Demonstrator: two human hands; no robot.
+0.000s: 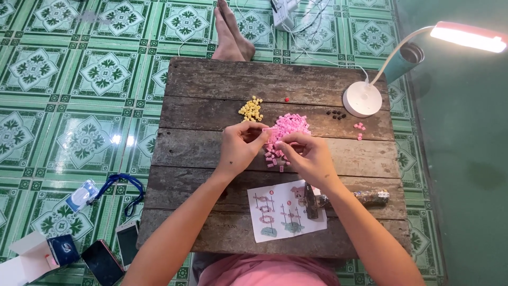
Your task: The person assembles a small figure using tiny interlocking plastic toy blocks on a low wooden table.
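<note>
Head view: your left hand (pixel 241 145) and right hand (pixel 307 153) pinch small pink pieces together above the pink brick pile (pixel 288 130), tabletop (pixel 211 90) centre. Yellow bricks (pixel 251 109) at 11 o'clock. Instruction sheet (pixel 286 209) at 6. Joining step; next needs precise alignment.

wooden table (pixel 211 153) as landmark. at its middle, left hand (pixel 238 148) and right hand (pixel 307 156) met over a pile of pink blocks (pixel 288 130), fingertips pinching small pink pieces. yellow blocks (pixel 251 109) lay toward its far edge, white lamp base (pixel 362 99) at its far right corner, instruction sheet (pixel 283 212) along its near edge.
</note>
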